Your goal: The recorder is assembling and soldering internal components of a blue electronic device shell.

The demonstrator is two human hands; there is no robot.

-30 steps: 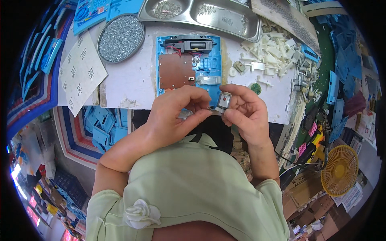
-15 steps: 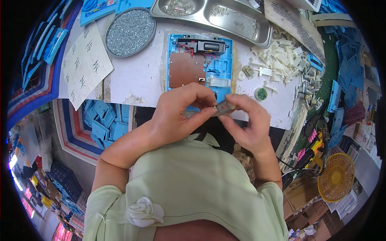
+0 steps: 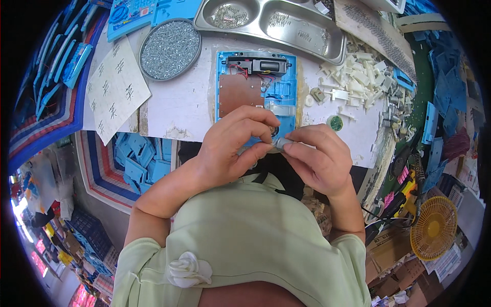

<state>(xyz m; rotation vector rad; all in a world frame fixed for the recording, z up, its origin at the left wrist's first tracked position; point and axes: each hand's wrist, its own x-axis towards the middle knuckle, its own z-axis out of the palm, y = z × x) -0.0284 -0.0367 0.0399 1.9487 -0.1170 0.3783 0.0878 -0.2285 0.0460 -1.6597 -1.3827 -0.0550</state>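
Part in hand: we see a small, grey, metallic-looking part (image 3: 281,143) between the two hands, by the near end of the case.
Right hand: our bare right hand (image 3: 325,161) pinches the part between thumb and fingers.
Left hand: our bare left hand (image 3: 225,140) has its fingers curled, thumb and fingertips at the part's left end; we cannot tell whether they grip it.
Case: beyond the hands we have a light-blue, rectangular, open plastic case (image 3: 291,92), with a flat brown board (image 3: 238,93) at its left and a long black plastic housing (image 3: 255,65) across its far end.
Trays: farther left we see a round grey tray (image 3: 140,55) of small silver metal pieces (image 3: 170,49); beyond the case, a shiny steel compartment tray (image 3: 263,18).
Right side: we find a heap of loose white plastic pieces (image 3: 353,77) near a round green piece (image 3: 335,123).
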